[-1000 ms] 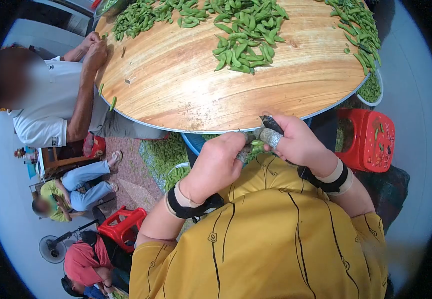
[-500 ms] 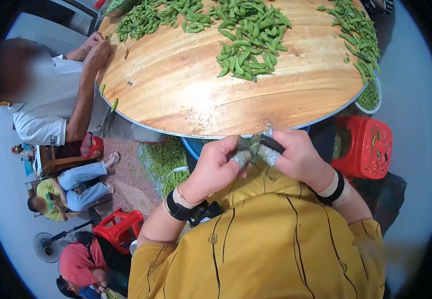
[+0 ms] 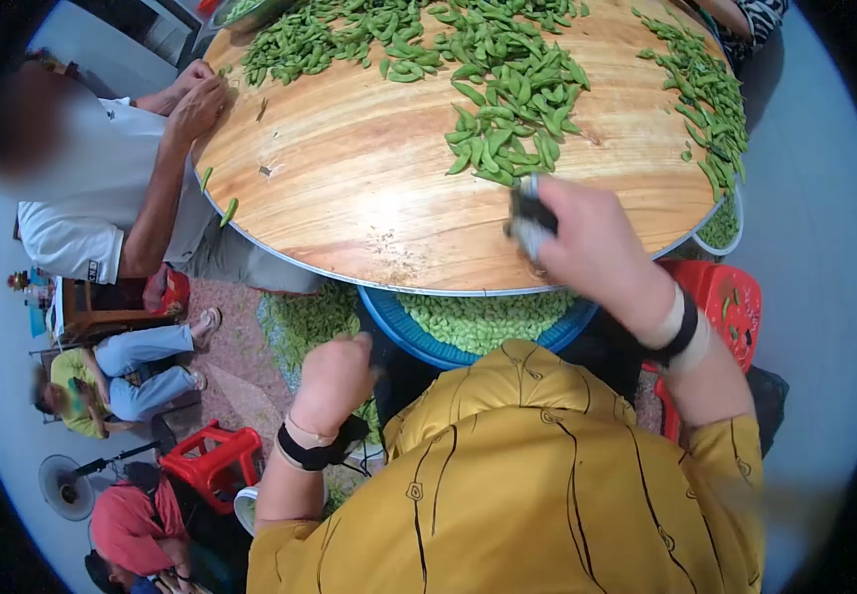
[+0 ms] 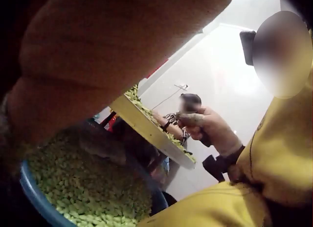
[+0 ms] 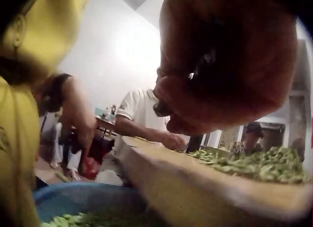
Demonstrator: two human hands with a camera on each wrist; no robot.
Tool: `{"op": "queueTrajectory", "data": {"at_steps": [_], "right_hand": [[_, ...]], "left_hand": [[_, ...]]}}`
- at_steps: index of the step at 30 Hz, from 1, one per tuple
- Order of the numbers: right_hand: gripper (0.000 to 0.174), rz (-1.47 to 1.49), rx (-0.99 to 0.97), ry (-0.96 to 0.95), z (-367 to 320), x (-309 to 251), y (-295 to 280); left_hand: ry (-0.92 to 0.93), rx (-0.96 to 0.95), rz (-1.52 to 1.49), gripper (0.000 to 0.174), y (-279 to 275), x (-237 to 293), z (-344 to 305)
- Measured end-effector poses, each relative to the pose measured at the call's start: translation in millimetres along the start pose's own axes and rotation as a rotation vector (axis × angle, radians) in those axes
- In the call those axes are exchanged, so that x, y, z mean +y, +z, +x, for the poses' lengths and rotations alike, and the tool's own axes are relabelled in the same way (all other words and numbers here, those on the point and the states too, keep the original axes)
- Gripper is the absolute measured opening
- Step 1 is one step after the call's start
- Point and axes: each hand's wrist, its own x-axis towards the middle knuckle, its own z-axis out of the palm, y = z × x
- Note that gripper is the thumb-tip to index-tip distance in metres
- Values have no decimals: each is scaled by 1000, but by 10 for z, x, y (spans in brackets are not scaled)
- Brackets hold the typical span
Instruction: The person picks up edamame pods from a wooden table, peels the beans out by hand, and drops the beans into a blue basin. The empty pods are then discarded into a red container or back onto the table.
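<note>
In the head view, the right hand (image 3: 597, 247) is raised over the near part of the round table, just below the pile of green pods (image 3: 508, 124). Its fingers, partly wrapped in grey, grip a small black object (image 3: 535, 210), blurred. The left hand (image 3: 333, 384) is low, left of a blue basin (image 3: 389, 322) of shelled beans (image 3: 478, 322). The right wrist view shows the left hand (image 5: 78, 117) with fingers hanging downward, and a green pod (image 5: 62, 176) below them. Whatever lies deeper inside the right hand (image 4: 215, 131) is hidden.
The table (image 3: 349, 213) has a curved near edge above the basin. More pods (image 3: 711, 119) line its right side. A seated person in a white shirt (image 3: 87, 213) works at the left. Red stools (image 3: 213, 460) stand at both sides, and more pods (image 3: 305, 332) cover the floor.
The hands, together at the table edge before, have parted. The right hand has moved up toward the pile with the black object; the left has dropped down and left, and the basin's beans are exposed.
</note>
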Motion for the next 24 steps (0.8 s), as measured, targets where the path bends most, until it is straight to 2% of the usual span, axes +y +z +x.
{"op": "queueTrajectory", "data": {"at_steps": [1,4,8,10,11,13,17,19,21,23,24], "right_hand": [[17,-88,63,-54,156,22,-10],[16,-214,129,-145,513,193,165],[16,-347,45,-126,593,347,232],[16,-124,79,-26,481,239,86],[16,-128,68,-28,447,277,76],[17,-184,27,96,420,348,59],[19,-144,100,31,550,303,204],[21,-246,128,-112,659,344,320],[19,-260,96,-81,695,309,264],[20,-111,91,53,603,244,159],[20,-110,83,53,550,266,124]], "left_hand": [[2,3,-3,22,-14,38,14],[257,231,-370,19,-110,235,132],[403,377,-502,15,-276,401,261],[418,398,-579,13,-311,454,340],[442,411,-641,13,-317,481,384],[468,422,-631,17,-341,538,497],[495,381,-639,13,-372,705,656],[508,378,-661,12,-369,762,693],[512,376,-683,13,-399,756,719],[484,383,-689,12,-423,751,723],[477,381,-695,12,-418,758,737]]}}
